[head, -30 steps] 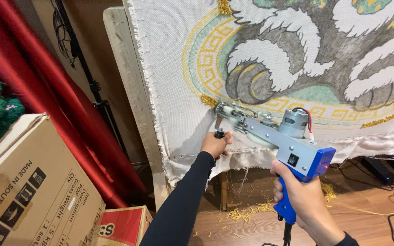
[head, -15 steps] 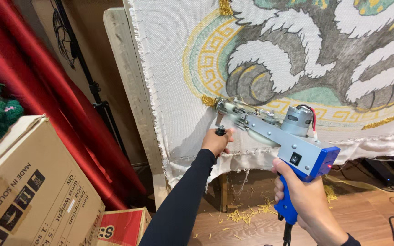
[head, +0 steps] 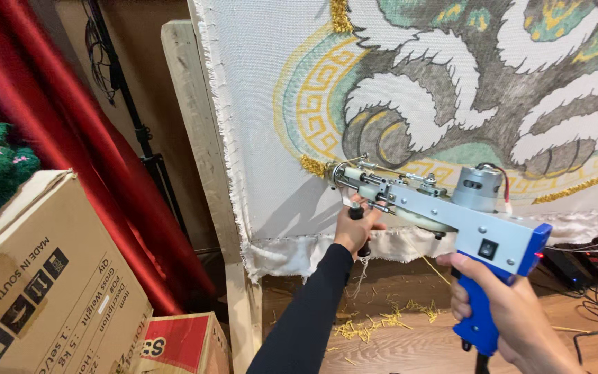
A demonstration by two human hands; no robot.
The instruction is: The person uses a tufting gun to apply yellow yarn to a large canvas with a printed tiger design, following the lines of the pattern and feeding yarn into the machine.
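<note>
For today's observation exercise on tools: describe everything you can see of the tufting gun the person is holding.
The tufting gun has a grey metal body, a blue plastic pistol grip, a silver cylindrical motor on top with red wiring, and a black switch on its side. It points left, tilted slightly upward, its tip against the stretched cloth beside a patch of gold yarn. The right hand grips the blue handle; the left hand holds a black front handle underneath.
</note>
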